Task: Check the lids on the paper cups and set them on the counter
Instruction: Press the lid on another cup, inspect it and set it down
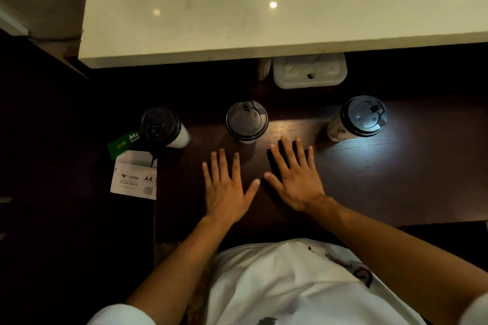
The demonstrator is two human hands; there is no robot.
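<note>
Both hands flat, fingers spread, palms down on dark wood-grain shelf (369, 179): left hand (228, 187), right hand (295, 179), neither holding anything. Three paper cups with black plastic lids beyond the fingertips: middle cup (247, 120) just ahead, left cup (162, 126) and right cup (360, 117) off to either side. Pale, smooth counter (264, 21) overhangs above. Risk: tall, narrow cups may tip; a loose lid could spill on lifting.
</note>
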